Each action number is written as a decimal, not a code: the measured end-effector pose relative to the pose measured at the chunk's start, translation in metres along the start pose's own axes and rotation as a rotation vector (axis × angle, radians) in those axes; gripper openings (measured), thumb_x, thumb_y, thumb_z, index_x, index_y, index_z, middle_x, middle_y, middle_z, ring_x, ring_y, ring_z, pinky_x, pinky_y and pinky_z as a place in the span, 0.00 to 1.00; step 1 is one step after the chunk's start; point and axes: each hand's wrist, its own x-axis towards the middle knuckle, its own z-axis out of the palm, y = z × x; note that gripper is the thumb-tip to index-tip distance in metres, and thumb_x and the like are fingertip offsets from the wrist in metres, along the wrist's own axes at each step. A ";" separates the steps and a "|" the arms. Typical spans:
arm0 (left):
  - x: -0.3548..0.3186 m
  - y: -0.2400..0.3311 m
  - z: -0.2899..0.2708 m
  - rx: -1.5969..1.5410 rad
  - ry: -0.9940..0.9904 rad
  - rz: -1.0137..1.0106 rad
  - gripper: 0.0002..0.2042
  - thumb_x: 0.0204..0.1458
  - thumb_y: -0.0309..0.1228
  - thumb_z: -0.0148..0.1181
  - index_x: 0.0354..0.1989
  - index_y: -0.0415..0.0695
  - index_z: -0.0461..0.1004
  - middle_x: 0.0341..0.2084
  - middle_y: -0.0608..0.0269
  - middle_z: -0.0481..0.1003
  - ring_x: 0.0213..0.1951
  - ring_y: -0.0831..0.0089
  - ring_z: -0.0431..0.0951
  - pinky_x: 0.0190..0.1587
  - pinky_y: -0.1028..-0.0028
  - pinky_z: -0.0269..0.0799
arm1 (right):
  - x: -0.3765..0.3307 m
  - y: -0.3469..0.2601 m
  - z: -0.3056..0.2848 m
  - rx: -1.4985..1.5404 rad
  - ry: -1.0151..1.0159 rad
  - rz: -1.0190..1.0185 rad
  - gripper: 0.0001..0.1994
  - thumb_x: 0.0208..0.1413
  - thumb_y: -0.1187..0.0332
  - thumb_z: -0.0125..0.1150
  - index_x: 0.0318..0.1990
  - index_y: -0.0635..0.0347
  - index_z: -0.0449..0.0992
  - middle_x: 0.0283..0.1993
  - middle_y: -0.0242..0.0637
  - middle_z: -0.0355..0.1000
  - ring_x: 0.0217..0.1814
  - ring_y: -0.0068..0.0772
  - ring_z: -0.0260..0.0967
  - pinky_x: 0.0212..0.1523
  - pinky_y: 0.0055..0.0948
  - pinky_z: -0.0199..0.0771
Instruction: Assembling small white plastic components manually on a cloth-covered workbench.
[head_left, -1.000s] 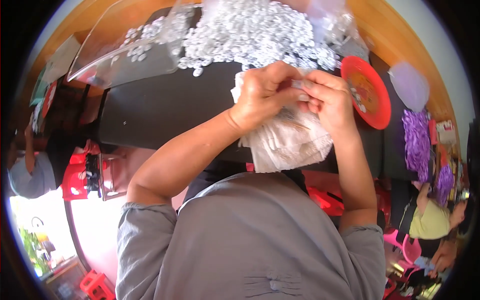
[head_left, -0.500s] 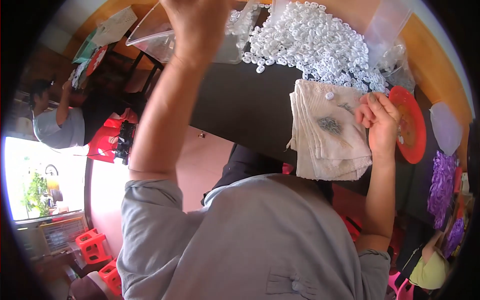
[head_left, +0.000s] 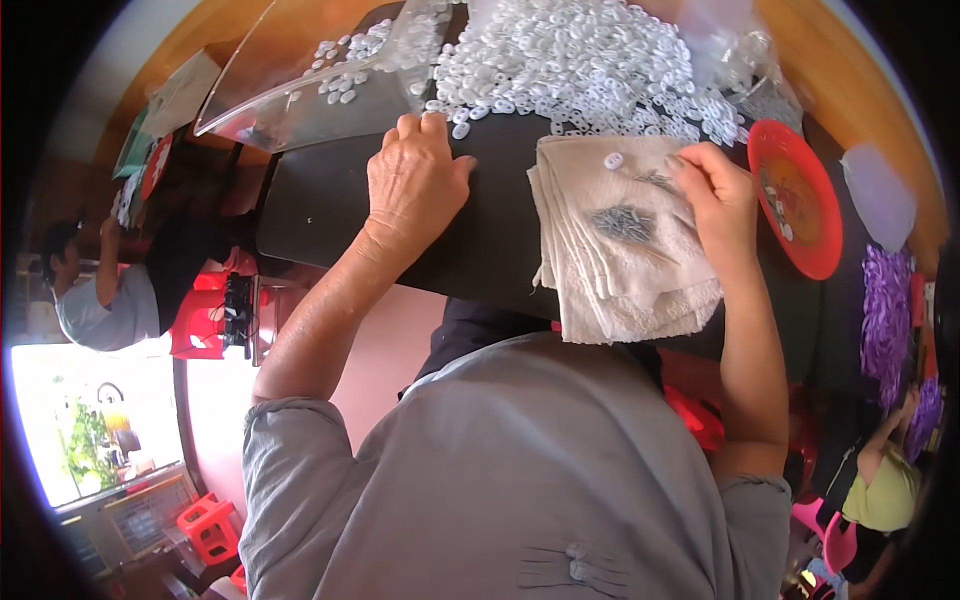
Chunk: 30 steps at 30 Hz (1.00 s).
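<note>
My left hand point(head_left: 415, 185) is over the dark table, thumb held apart from the fingers, beside the edge of a heap of small white oval pieces with holes point(head_left: 570, 70). Nothing shows in it. On the folded beige towel point(head_left: 600, 310), my right hand point(head_left: 722, 195) has thumb and forefinger pressed together at the far right part; what they pinch, if anything, is too small to make out. Near those fingertips lie a few thin grey pin-like pieces point(head_left: 655, 181). A larger cluster of thin grey pins point(head_left: 622, 222) and one white oval piece point(head_left: 613, 160) rest on the towel.
A clear plastic bin point(head_left: 330, 95) with some white pieces stands at the far left. An orange-red plate point(head_left: 828, 225) holding a few small pieces sits right of the towel. Clear plastic bags point(head_left: 755, 70) lie behind. Purple bundles point(head_left: 885, 320) are at right. Other people sit at left and right.
My left hand has come down from the bin area to the table. My right hand has turned, its fingertips now pinched at the towel. The whole view has shifted slightly.
</note>
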 end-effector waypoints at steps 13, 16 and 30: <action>0.070 0.029 0.054 -0.474 -0.011 0.200 0.13 0.45 0.25 0.63 0.41 0.41 0.76 0.36 0.54 0.74 0.34 0.60 0.77 0.40 0.66 0.73 | -0.004 0.000 0.003 -0.245 -0.078 -0.166 0.03 0.51 0.77 0.58 0.32 0.66 0.72 0.23 0.43 0.69 0.22 0.33 0.68 0.26 0.28 0.65; 0.072 0.039 0.044 -0.569 -0.004 0.215 0.12 0.43 0.23 0.65 0.39 0.41 0.77 0.33 0.58 0.75 0.30 0.68 0.76 0.36 0.72 0.73 | -0.005 -0.001 0.001 -0.230 -0.056 -0.185 0.03 0.50 0.78 0.57 0.33 0.66 0.72 0.24 0.43 0.70 0.23 0.35 0.68 0.26 0.29 0.66; 0.077 0.033 0.052 -0.363 -0.155 0.331 0.07 0.44 0.30 0.64 0.32 0.43 0.78 0.29 0.60 0.74 0.34 0.61 0.78 0.38 0.66 0.73 | -0.004 -0.006 0.000 -0.246 -0.042 -0.220 0.02 0.50 0.78 0.57 0.32 0.66 0.72 0.25 0.44 0.71 0.25 0.39 0.71 0.27 0.31 0.68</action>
